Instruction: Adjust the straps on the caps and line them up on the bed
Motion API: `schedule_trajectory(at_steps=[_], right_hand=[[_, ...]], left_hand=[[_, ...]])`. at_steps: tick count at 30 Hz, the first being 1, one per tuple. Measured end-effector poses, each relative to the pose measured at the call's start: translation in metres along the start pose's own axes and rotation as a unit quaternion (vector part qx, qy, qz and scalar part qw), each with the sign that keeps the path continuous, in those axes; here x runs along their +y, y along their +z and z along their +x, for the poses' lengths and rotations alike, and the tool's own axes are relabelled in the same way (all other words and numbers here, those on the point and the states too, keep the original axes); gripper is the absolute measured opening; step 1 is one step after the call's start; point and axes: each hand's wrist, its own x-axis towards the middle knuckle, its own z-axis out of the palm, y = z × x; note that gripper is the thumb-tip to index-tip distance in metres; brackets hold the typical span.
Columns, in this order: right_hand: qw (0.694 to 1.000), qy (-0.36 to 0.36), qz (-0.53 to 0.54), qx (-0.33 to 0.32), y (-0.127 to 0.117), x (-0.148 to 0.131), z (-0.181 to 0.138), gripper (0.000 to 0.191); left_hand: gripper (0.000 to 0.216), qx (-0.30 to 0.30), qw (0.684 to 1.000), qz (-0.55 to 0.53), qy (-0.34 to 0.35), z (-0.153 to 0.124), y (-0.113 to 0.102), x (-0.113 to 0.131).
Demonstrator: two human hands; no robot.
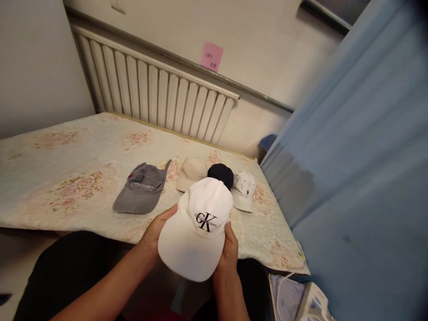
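Note:
A white baseball cap (197, 245) with black lettering on its front is held up over the bed's near edge, brim toward me. My left hand (159, 228) grips its left side, thumb on top and the fingers hidden beneath. On the right side, my right hand (230, 247) holds it with the thumb along the edge. Left of it, a grey baseball cap (142, 189) lies on the mattress with its strap sticking up. Behind the held cap sit a beige cap (191, 173), a black cap (220, 174) and a light cap with a small dark logo (244, 189).
The caps lie on a mattress with a floral cover (83, 156). A radiator (154, 89) runs along the wall, with a pink note (211, 56) above it. Blue curtains (351, 156) hang at the right. A white plastic item (314, 303) stands low at the right, below the bed edge.

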Motion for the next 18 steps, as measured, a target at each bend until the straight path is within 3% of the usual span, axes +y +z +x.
schedule_trajectory(at_steps=[9, 18], right_hand=[[0.998, -0.031, -0.019, 0.046, -0.009, 0.022, -0.004, 0.042], [0.996, -0.052, 0.010, 0.065, -0.019, 0.041, -0.002, 0.037]], left_hand=[[0.057, -0.036, 0.999, -0.023, 0.029, 0.008, -0.007, 0.000], [0.062, 0.058, 0.973, 0.014, 0.224, 0.012, -0.001, -0.005]])
